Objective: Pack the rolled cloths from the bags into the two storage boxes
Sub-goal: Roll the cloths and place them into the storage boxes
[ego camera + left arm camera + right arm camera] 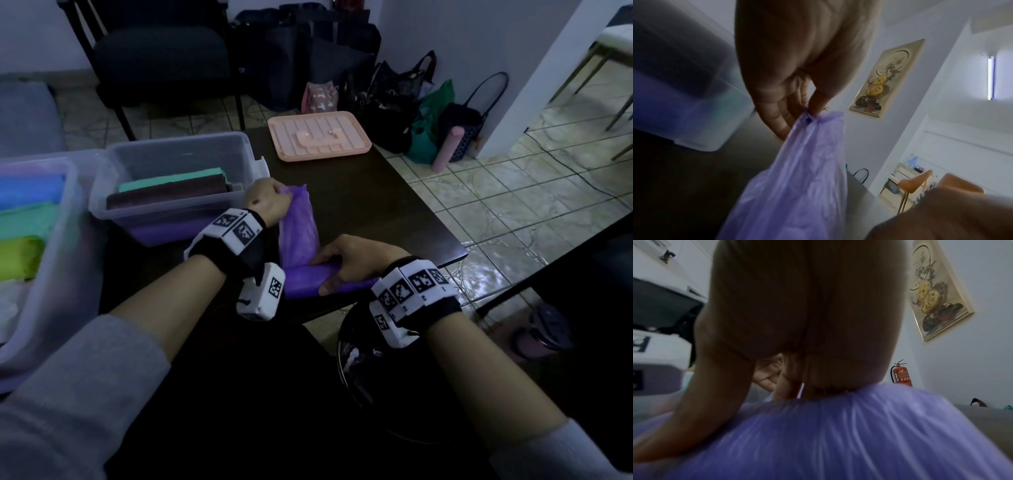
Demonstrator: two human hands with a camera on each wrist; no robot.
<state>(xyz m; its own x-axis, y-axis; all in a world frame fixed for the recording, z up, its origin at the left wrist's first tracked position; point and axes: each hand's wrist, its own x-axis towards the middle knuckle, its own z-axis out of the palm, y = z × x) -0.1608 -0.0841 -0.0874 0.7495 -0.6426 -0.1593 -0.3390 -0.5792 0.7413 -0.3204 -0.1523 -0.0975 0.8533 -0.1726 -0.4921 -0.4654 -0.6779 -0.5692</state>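
A thin purple plastic bag (298, 222) lies stretched across the dark table (376, 205), with a rolled purple cloth (308, 279) inside its near end. My left hand (270, 197) pinches the bag's far end (813, 118) between thumb and fingers. My right hand (346, 263) grips the wrapped roll (838, 434) from above, thumb on the near side. A clear storage box (178, 178) beside my left hand holds teal, brown and purple cloths. A second clear box (44, 246) at the far left holds blue, green and yellow rolls.
A pink box lid (318, 135) lies at the table's far end. Several bags (421, 113) and a pink roll (447, 149) stand on the tiled floor to the right. A dark chair (161, 58) is behind the table. A black stool (370, 359) sits below my right wrist.
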